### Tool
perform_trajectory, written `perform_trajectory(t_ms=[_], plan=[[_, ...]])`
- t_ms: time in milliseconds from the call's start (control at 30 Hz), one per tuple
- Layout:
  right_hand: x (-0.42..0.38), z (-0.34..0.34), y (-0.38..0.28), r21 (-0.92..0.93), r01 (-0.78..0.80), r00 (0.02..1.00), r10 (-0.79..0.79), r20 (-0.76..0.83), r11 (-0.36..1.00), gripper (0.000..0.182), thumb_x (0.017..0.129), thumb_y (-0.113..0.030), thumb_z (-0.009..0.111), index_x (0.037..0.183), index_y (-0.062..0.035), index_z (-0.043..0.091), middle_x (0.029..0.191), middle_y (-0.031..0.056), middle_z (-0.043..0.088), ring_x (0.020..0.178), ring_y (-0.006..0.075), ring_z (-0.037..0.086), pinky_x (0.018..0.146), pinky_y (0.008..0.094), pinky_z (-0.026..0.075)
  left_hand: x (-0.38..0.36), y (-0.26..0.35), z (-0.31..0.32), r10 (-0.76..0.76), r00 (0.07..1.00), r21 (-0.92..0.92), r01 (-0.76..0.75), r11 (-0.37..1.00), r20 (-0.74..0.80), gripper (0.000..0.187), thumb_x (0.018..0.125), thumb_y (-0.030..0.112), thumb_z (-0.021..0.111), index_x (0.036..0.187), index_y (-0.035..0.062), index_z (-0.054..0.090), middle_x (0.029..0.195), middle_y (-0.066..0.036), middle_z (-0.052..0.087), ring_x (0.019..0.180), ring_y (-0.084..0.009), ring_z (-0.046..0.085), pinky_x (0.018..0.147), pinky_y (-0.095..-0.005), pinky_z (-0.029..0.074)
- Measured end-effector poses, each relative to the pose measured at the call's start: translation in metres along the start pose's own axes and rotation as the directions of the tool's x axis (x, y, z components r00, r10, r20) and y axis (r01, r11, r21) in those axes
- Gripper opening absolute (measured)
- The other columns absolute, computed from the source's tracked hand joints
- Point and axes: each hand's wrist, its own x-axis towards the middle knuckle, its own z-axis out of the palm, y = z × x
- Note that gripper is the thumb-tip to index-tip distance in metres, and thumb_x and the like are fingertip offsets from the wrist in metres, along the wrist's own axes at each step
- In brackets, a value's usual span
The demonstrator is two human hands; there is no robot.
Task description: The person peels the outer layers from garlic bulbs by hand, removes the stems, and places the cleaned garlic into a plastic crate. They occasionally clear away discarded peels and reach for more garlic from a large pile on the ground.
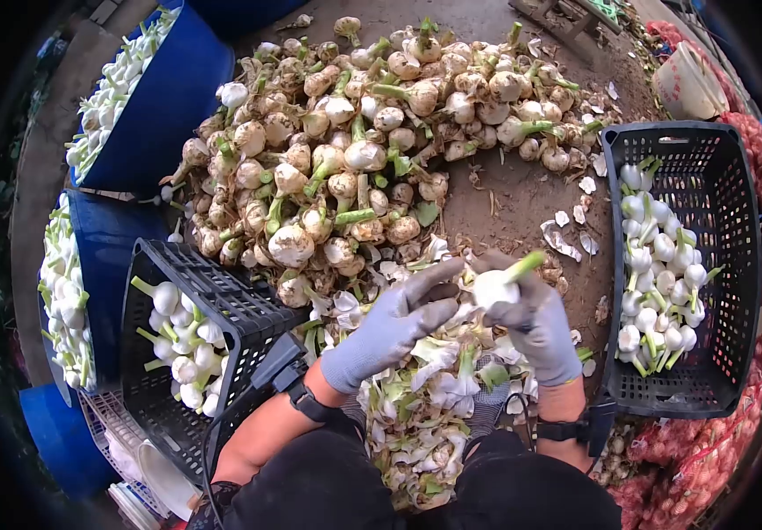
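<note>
A peeled white garlic bulb (494, 288) with a short green stem is held in my right hand (535, 322), which wears a grey glove. Just left of that bulb, my left hand (398, 322), gloved too, has its fingers apart and bent, with nothing seen in it. Beyond both hands lies a large heap of unpeeled, soil-stained garlic bulbs (292, 246). Loose white and green peels (425, 424) cover the ground beneath my hands and between my legs.
On the right stands a black crate (743, 265) partly filled with peeled bulbs; another black crate (253, 309) tilts at the left. Blue tubs (160, 97) of white bulbs line the far left. Red net sacks (690, 468) lie at the right edge, near a white bucket (690, 84).
</note>
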Motion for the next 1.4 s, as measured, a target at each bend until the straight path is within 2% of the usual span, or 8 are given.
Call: perform_trajectory(t_ms=[100, 300, 500, 633, 700, 867, 967, 1400], plan=[[-0.027, -0.058, -0.025, 0.793, 0.323, 0.9, -0.426, -0.089, 0.516, 0.079, 0.083, -0.012, 0.073, 0.15, -0.0124, 0.03, 0.149, 0.0152, 0.037, 0.115, 0.0219, 0.057, 0.081, 0.0345, 0.057, 0.004, -0.013, -0.032, 0.046, 0.962, 0.051, -0.033, 0.998, -0.269, 0.057, 0.097, 0.034, 0.058, 0.139, -0.0023, 0.044, 0.128, -0.01, 0.057, 0.114, -0.0169, 0.056, 0.1, -0.0312, 0.044], [0.071, -0.026, -0.007, -0.184, 0.177, 0.953, -0.215, -0.215, 0.967, 0.039, 0.092, -0.006, 0.06, 0.13, -0.0004, 0.056, 0.112, 0.0119, 0.064, 0.096, 0.0174, 0.064, 0.079, 0.0251, 0.053, 0.002, -0.038, -0.037, -0.094, 0.976, 0.076, 0.111, 0.991, -0.196, 0.046, 0.097, 0.03, 0.057, 0.131, -0.0005, 0.054, 0.121, -0.005, 0.06, 0.102, -0.0133, 0.06, 0.088, -0.0276, 0.048], [0.22, 0.035, 0.05, -0.982, -0.176, 0.931, -0.336, -0.145, -0.065, 0.022, 0.079, -0.026, 0.069, 0.096, -0.0132, 0.07, 0.1, 0.0118, 0.064, 0.092, 0.0296, 0.067, 0.076, 0.042, 0.053, 0.012, -0.033, -0.042, 0.0, 0.963, 0.219, 0.062, 0.974, -0.27, 0.044, 0.096, 0.028, 0.06, 0.129, 0.0, 0.056, 0.117, -0.006, 0.063, 0.101, -0.0126, 0.059, 0.087, -0.0271, 0.049], [0.177, 0.039, 0.029, -0.829, -0.118, 0.916, -0.263, -0.304, 0.547, 0.023, 0.086, -0.022, 0.066, 0.097, -0.0019, 0.068, 0.09, 0.0177, 0.069, 0.076, 0.0302, 0.067, 0.07, 0.0424, 0.052, 0.014, -0.03, -0.05, 0.19, 0.869, 0.235, -0.088, 0.968, -0.458, 0.053, 0.09, 0.005, 0.061, 0.139, -0.0015, 0.044, 0.127, -0.009, 0.054, 0.096, -0.0111, 0.056, 0.087, -0.0258, 0.047], [0.131, 0.041, 0.035, -0.065, 0.018, 0.999, -0.02, -0.026, 0.998, 0.016, 0.09, -0.011, 0.063, 0.097, 0.0023, 0.069, 0.081, 0.0082, 0.07, 0.07, 0.0161, 0.064, 0.064, 0.0308, 0.051, 0.015, -0.027, -0.044, 0.277, 0.87, 0.344, -0.135, 0.929, -0.408, 0.067, 0.085, 0.0, 0.063, 0.147, 0.0031, 0.035, 0.138, -0.013, 0.047, 0.115, -0.0167, 0.053, 0.095, -0.0285, 0.045], [0.076, 0.033, 0.082, -0.383, 0.389, 0.91, -0.413, 0.021, 0.838, 0.023, 0.089, -0.007, 0.059, 0.107, 0.0057, 0.064, 0.079, 0.0123, 0.068, 0.071, 0.02, 0.062, 0.064, 0.0345, 0.05, 0.017, -0.053, -0.052, 0.335, 0.899, 0.303, -0.248, 0.92, -0.282, 0.067, 0.077, -0.007, 0.067, 0.139, -0.0006, 0.043, 0.134, -0.01, 0.051, 0.116, -0.0182, 0.054, 0.097, -0.0305, 0.046], [0.051, 0.045, 0.04, -0.136, -0.182, 0.983, 0.181, -0.019, 0.974, 0.052, 0.095, -0.048, 0.059, 0.077, 0.0014, 0.058, 0.055, 0.0066, 0.057, 0.041, 0.0163, 0.053, 0.04, 0.0305, 0.043, 0.008, -0.042, -0.032, 0.144, 0.957, 0.136, -0.112, 0.984, -0.253, 0.068, 0.073, -0.012, 0.069, 0.136, -0.0022, 0.045, 0.128, -0.01, 0.054, 0.113, -0.0174, 0.055, 0.094, -0.0292, 0.048], [0.017, 0.046, 0.042, 0.129, -0.083, 0.996, 0.082, 0.019, 0.988, 0.019, 0.095, -0.014, 0.053, 0.1, 0.0031, 0.059, 0.07, 0.0058, 0.062, 0.053, 0.0101, 0.055, 0.049, 0.0271, 0.043, 0.004, -0.03, -0.017, 0.148, 0.947, 0.153, -0.108, 0.982, -0.285, 0.071, 0.07, -0.009, 0.076, 0.134, -0.0001, 0.047, 0.129, -0.013, 0.055, 0.113, -0.0212, 0.058, 0.097, -0.0336, 0.048]])
